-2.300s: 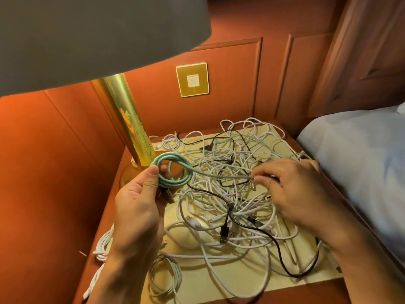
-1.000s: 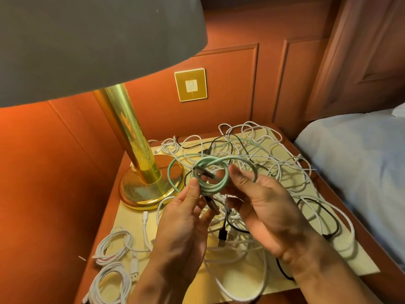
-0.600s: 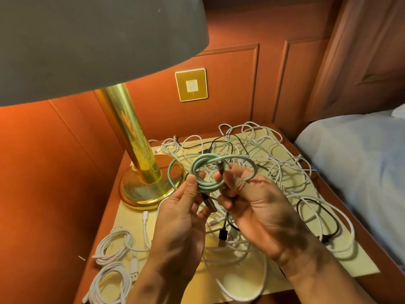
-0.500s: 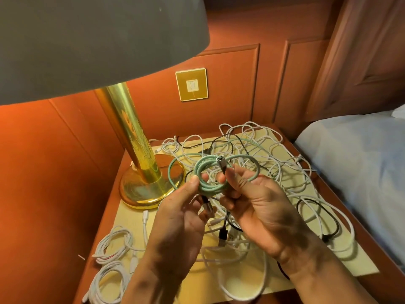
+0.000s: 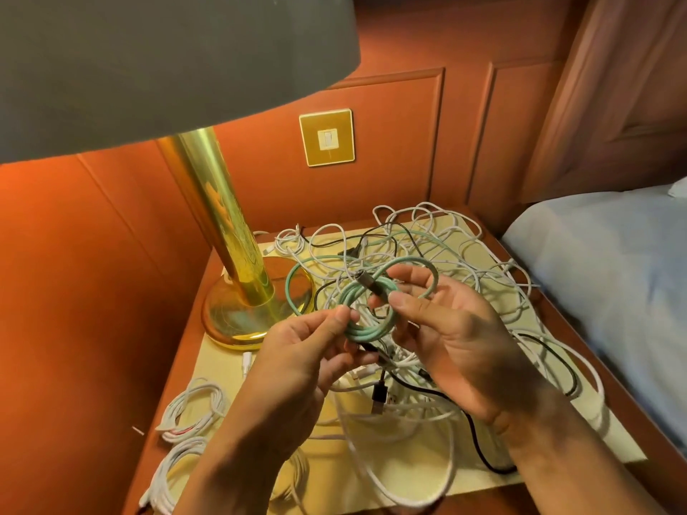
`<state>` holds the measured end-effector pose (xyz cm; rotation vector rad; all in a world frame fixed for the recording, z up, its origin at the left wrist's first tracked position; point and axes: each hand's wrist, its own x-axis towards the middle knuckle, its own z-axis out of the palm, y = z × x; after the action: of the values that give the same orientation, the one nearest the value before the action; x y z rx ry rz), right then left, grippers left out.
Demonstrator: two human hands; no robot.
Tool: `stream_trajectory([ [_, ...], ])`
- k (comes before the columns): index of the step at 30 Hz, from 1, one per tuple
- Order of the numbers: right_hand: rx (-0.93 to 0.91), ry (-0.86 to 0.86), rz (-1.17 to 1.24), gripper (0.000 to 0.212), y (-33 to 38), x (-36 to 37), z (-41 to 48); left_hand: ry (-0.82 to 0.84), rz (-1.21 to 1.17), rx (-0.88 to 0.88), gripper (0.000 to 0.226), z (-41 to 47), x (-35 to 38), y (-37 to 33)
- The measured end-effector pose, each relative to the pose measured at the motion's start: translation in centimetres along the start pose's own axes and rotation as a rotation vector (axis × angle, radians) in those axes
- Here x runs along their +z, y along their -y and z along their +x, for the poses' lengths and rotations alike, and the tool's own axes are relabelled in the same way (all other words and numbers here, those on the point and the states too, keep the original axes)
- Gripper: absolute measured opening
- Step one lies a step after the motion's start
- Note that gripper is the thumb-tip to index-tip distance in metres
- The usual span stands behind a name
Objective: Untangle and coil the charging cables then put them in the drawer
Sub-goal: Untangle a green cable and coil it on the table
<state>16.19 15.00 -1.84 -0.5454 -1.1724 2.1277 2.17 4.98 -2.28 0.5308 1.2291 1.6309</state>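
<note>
A mint-green charging cable, wound into a small round coil, is held in the air above the middle of the tabletop, a cream-topped wooden nightstand surface. The left hand pinches the coil's left side, thumb and forefinger pressed together on the strands. The right hand grips the coil's right side, its thumb on the front and its curled fingers behind. A dark metallic plug at the cable's end lies slantwise across the top of the coil, just beside the right thumb. Two looser loops of the same green cable spread wider, one out towards the lamp base and one over the right hand's fingers.

Beneath the hands, a tangle of white and black cables covers the tabletop from the far edge to the near edge and out to the right edge. A black USB plug lies in it below the left hand. At the near left corner lie two coiled white cables, apart from the tangle.

A brass lamp with a round base stands at the far left corner under a wide grey shade. A gold wall plate sits on the red panelled wall behind; any marking on its white centre is too small to read. A bed with a pale blue sheet lies beyond the right edge.
</note>
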Motion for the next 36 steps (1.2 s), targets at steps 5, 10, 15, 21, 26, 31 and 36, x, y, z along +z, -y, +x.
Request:
stream_trajectory([
  [5, 0.015, -0.092, 0.21, 0.027, -0.4, 1.7, -0.5, -0.086, -0.098, 0.016, 0.03, 0.1, 0.6, 0.2],
  [10, 0.002, -0.132, 0.171, 0.026, -1.0, 2.9, -0.5, -0.088, -0.013, 0.09, 0.03, -0.1, 1.0, 0.5],
  [15, 0.027, -0.147, 0.061, 0.021, -0.6, 3.2, -0.6, -0.023, 0.032, 0.129, 0.023, -0.4, 1.4, 0.7],
  [21, 0.058, -0.117, -0.045, 0.017, -0.4, 2.3, -0.6, -0.068, -0.005, 0.118, 0.023, 0.0, 1.3, 0.8],
  [26, -0.022, -0.195, -0.404, 0.024, -0.5, 1.7, -0.6, -0.1, -0.032, 0.119, 0.027, 0.3, 1.0, 0.8],
  [31, -0.148, -0.289, -0.87, 0.046, -0.6, 0.4, -0.5, -0.119, -0.052, 0.113, 0.028, 0.3, 0.9, 0.4],
  [36, -0.402, -0.323, -1.076, 0.03, 0.9, -0.6, -0.9, -0.152, -0.166, 0.112, 0.027, 0.2, 0.4, -0.5],
])
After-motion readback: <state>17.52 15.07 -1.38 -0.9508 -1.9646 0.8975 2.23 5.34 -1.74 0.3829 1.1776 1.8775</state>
